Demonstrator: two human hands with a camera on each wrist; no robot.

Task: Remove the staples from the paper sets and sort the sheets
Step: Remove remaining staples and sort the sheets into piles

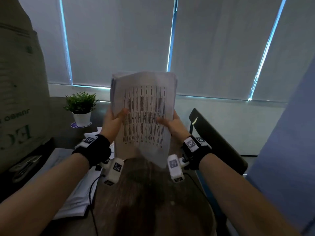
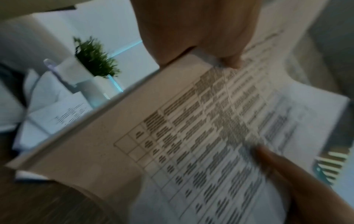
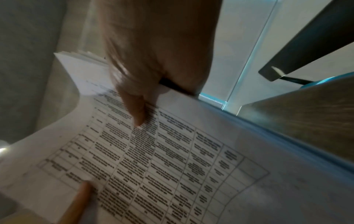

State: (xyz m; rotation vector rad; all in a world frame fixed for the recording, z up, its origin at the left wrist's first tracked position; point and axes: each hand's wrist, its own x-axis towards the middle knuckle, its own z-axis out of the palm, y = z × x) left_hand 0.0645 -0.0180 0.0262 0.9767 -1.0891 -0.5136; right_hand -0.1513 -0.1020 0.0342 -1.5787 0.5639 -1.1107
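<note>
A thick paper set with a printed table on its top sheet is held upright in the air in front of the window blinds. My left hand grips its left edge, thumb on the front page. My right hand grips the right edge, thumb pressed on the print. The left wrist view shows the paper set under my left hand, and the right wrist view shows the paper set with my right hand on it. No staple or staple remover is visible.
More printed sheets lie on the wooden desk at the left. A small potted plant stands at the back left, beside a large cardboard box. A dark laptop lid rises at the right.
</note>
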